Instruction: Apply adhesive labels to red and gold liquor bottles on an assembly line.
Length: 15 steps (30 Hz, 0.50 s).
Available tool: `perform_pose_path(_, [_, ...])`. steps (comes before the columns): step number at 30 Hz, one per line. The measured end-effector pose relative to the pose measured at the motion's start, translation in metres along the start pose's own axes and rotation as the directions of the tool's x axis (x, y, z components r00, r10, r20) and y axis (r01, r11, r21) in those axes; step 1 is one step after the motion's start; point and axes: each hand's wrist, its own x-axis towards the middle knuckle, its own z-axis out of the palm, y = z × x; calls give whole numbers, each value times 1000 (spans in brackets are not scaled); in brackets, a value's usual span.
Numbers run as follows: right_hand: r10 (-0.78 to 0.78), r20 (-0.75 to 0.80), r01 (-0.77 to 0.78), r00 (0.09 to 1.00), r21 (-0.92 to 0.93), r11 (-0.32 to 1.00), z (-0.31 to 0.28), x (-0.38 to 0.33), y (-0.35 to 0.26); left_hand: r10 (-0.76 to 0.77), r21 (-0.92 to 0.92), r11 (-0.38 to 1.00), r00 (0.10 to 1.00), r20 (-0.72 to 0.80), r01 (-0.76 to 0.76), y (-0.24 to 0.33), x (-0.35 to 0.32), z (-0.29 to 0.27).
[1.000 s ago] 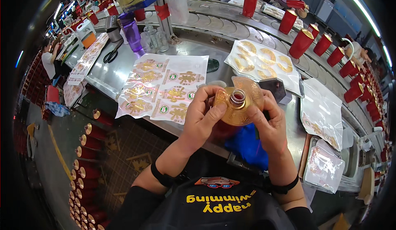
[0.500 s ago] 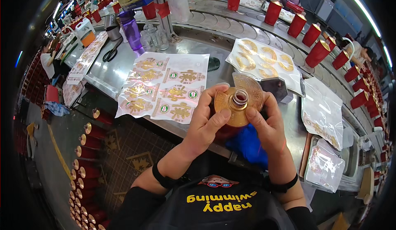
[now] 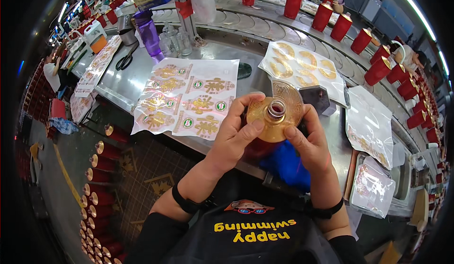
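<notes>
Close to my body I hold a red bottle [image 3: 259, 149] with a gold shoulder and an uncapped, clear glass neck. A curved gold label [image 3: 289, 95] with an embossed pattern lies around the neck, one end sticking up beyond it on the far side. My left hand [image 3: 236, 134] grips the bottle's left side, its thumb pressed on the gold shoulder. On the other side my right hand [image 3: 311, 140] pinches the label's right edge against the shoulder, thumb on top. The fingers beneath are partly hidden.
Sticker sheets [image 3: 189, 98] lie left on the metal table, curved gold labels [image 3: 302, 65] at the far right. A dark block [image 3: 317, 99] stands by my right hand, blue cloth [image 3: 287, 167] below. Beyond, a conveyor [image 3: 246, 20] carries red bottles; a purple bottle [image 3: 148, 34] and scissors [image 3: 126, 58] stand left.
The red bottles on the conveyor have moved left and away. My hands have barely shifted; the label now sits a little differently around the neck, its free end more upright.
</notes>
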Motion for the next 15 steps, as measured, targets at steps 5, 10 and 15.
perform_pose_path(5, [-178, 0, 176, 984, -141, 974, 4, 4, 3, 23, 49, 999, 999, -40, -21, -1, -1, 2])
perform_pose_path(10, [-138, 10, 138, 990, -119, 983, 5, 5, 2, 15, 69, 998, 999, -29, -13, -1, -2, 1])
perform_pose_path(15, [-92, 19, 93, 996, -58, 994, 3, 4, -1, 36, 106, 994, 999, -22, -33, -3, -4, 2])
